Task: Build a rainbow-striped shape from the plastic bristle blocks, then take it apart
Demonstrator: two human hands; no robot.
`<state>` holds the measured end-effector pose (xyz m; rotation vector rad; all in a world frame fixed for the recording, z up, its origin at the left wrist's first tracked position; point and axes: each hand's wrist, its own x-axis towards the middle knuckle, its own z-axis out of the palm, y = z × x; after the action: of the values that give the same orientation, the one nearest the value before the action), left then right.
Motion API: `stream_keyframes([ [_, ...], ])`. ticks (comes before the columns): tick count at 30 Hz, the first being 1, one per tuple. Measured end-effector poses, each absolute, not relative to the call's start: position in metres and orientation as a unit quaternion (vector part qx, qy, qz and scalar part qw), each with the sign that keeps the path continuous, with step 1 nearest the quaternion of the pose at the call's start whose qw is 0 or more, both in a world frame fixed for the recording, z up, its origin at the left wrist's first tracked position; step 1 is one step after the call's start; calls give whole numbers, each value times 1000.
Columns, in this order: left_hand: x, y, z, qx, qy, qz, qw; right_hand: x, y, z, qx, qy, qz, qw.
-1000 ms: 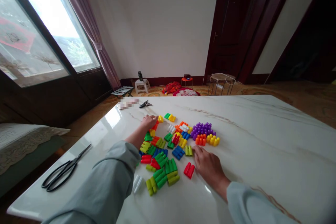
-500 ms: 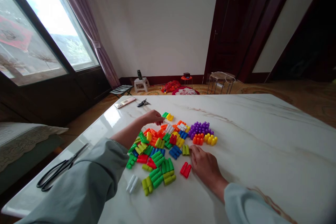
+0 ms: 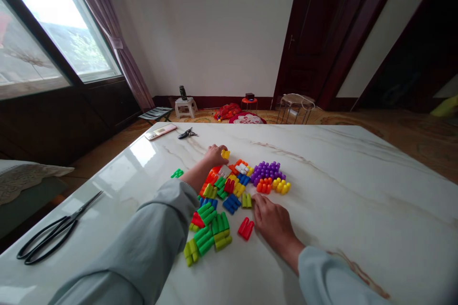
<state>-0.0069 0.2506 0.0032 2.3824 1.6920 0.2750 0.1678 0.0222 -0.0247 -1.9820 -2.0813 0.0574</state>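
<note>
My left hand (image 3: pixel 215 155) reaches to the far side of the block pile, its fingers closed round a yellow block (image 3: pixel 225 154). My right hand (image 3: pixel 270 217) rests on the table, fingers bent and loosely together, the fingertips beside an olive-green block (image 3: pixel 246 200); whether they grip anything is unclear. Left of that hand lies a red block (image 3: pixel 245 228). Joined green blocks (image 3: pixel 205 239) are at the near side of the pile. Clustered purple blocks (image 3: pixel 267 172) sit at its far right, beside orange blocks (image 3: pixel 264 185) and yellow blocks (image 3: pixel 281 186). My left sleeve covers part of the pile.
Black scissors (image 3: pixel 60 231) lie on the left of the marble table (image 3: pixel 343 190). A phone (image 3: pixel 161 131) and keys (image 3: pixel 187 133) are near its far left edge. Beyond stand a white stool (image 3: pixel 185 106) and a round stool (image 3: pixel 295 102).
My left hand has moved onto the yellow block beyond the pile and closed round it. My right hand stays by the olive-green block. The camera view has shifted slightly.
</note>
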Motion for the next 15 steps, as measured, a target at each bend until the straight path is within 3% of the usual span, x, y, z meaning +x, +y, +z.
stream_keyframes([
  [7,-20,238,10,817,557,123,88,169,22,-24,-675,-723,12,142],
  [15,-45,186,50,824,528,179,101,167,20,-22,-673,-724,2,151],
])
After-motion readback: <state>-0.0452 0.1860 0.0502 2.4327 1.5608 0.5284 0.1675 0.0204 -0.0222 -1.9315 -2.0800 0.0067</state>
